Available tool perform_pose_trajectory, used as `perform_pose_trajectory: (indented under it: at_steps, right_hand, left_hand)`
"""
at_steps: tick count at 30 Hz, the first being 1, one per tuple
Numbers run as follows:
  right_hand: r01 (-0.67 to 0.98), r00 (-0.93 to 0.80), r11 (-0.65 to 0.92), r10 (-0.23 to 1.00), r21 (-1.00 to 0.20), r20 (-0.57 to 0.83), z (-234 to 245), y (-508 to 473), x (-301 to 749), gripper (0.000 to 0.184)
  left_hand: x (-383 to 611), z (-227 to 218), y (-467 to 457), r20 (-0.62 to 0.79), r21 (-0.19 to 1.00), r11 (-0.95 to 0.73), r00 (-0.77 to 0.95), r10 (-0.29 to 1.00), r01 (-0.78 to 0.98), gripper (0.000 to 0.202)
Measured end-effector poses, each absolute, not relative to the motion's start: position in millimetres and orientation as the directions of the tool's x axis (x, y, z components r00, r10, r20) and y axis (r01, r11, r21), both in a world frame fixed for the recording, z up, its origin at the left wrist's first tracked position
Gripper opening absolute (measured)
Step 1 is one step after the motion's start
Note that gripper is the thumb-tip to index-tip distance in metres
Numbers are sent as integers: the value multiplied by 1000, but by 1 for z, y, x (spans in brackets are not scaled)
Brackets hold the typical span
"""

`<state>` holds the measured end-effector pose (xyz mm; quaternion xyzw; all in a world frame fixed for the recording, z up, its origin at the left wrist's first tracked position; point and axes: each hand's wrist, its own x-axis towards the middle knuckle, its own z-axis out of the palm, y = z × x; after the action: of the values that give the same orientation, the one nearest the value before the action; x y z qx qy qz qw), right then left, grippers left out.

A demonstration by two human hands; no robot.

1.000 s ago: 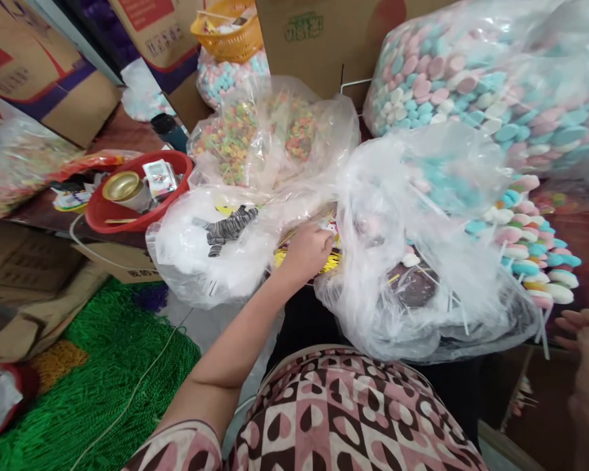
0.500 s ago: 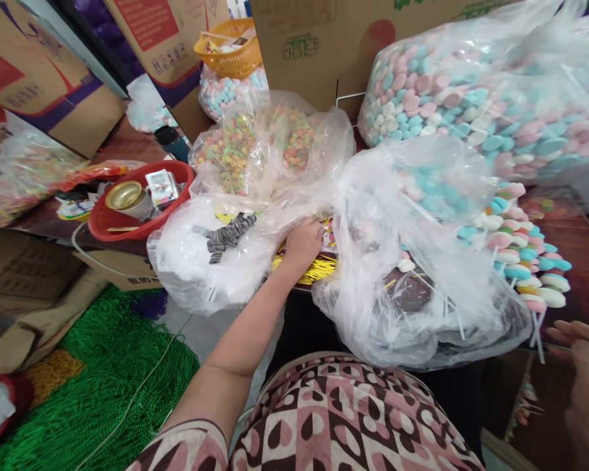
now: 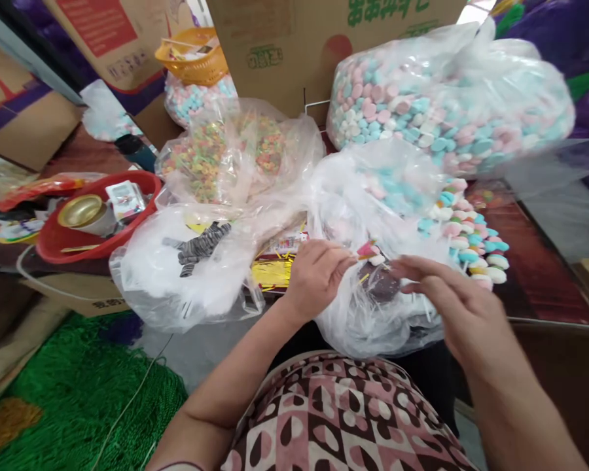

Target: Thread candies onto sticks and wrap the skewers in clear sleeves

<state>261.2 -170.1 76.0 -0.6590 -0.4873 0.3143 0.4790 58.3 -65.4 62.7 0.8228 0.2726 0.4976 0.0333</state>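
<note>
My left hand (image 3: pixel 317 278) is closed, thumb against fingers. From its fingertips a small pink and white piece (image 3: pixel 368 250) with a bit of green sticks out; its kind is too blurred to tell. Facing it, my right hand (image 3: pixel 459 301) has its fingers apart and nothing visible between them. Beneath both hands lies an open clear plastic bag (image 3: pixel 338 320) with white sticks in it. Gold twist ties (image 3: pixel 272 271) and printed wrappers (image 3: pixel 285 242) lie just left of my left hand. Marshmallow skewers (image 3: pixel 471 235) are piled beyond my right hand.
A clear bag (image 3: pixel 147 288) holds white sticks and a dark striped bundle. Behind stand a bag of colourful gummies (image 3: pixel 211 154) and a big bag of marshmallows (image 3: pixel 422 111). A red basin (image 3: pixel 53 245) is at left. Green cords (image 3: pixel 103 386) cover the floor.
My left hand has lifted away from the printed wrappers, moving right with the small pink and white piece. My right hand has come in from the far right to meet it. The view has shifted right.
</note>
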Motion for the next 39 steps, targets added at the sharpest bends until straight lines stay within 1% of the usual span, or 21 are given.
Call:
perform_pose_trajectory:
  at_steps: [1,3,4,6,7,9,11,12,13,15,17,19,23,26,28,30,32,33,36,38,39]
  right_hand:
    - [319,252,-74,968,-945,9,83,-159,249,34]
    - [269,254,-74,967,-960,-3,88,-145,236,32]
    - [232,272,-67,962,-970,-2,87,-141,233,31]
    - [133,317,-47,949,-990,-2,82,-141,232,28]
    - [80,335,-31,942,-996,-2,78,-142,233,27]
    - [-17,362,-4,932,-1000,-10,74,-147,235,23]
    - [-91,389,18,921,-996,-19,72,-151,238,21]
    - [-119,410,29,912,-992,-23,73,-152,239,20]
    - [-140,431,36,902,-990,-28,74,-152,240,18]
    - [-155,463,39,886,-987,-38,76,-153,244,19]
    - [-147,464,32,885,-989,-41,76,-153,248,22]
    - [-130,432,10,901,-991,-48,75,-153,251,25]
    - [-52,385,-21,922,-998,-40,70,-155,253,22]
    - [37,449,-30,894,-999,-10,63,-159,250,30]
    - [117,469,-55,883,-992,6,58,-163,248,37]
    - [181,468,-83,884,-980,12,55,-167,247,47]
    - [182,467,-106,884,-978,-9,52,-168,246,51]
    - [160,463,-110,886,-981,-24,50,-168,247,48]
    - [31,428,-70,903,-997,-50,46,-165,247,31]
    - [-32,428,-38,902,-999,-49,45,-164,247,29]
    - [-32,444,-34,895,-999,-45,46,-163,247,29]
  left_hand:
    - [66,63,-71,794,301,-862,393,463,407,8]
    - [77,61,-78,773,293,-871,439,458,393,8]
    - [81,60,-81,761,313,-871,449,468,379,9]
    - [84,58,-84,717,412,-853,463,520,321,10]
    - [83,59,-84,676,494,-823,471,567,282,11]
    - [80,64,-83,523,704,-679,496,693,207,24]
    - [76,72,-80,268,878,-442,575,773,184,42]
    - [75,76,-78,132,925,-321,620,773,203,45]
    - [73,80,-76,16,949,-219,658,753,228,42]
    - [71,85,-73,-116,964,-87,689,715,253,29]
    - [71,87,-72,-150,970,-21,666,731,241,25]
    - [71,86,-72,-145,968,-28,651,745,248,24]
    - [72,84,-75,-65,933,-197,681,730,301,23]
    - [72,84,-77,-3,896,-297,674,738,330,29]
    - [71,82,-78,6,879,-320,660,751,355,37]
    - [70,80,-78,-23,884,-295,662,749,363,42]
    - [69,77,-78,-80,905,-235,685,724,354,45]
    - [68,75,-78,-106,913,-209,700,706,349,46]
    - [66,73,-78,-173,924,-146,728,663,353,47]
    - [66,75,-79,-217,936,-67,718,661,345,46]
    - [66,76,-79,-241,944,-12,714,657,330,45]
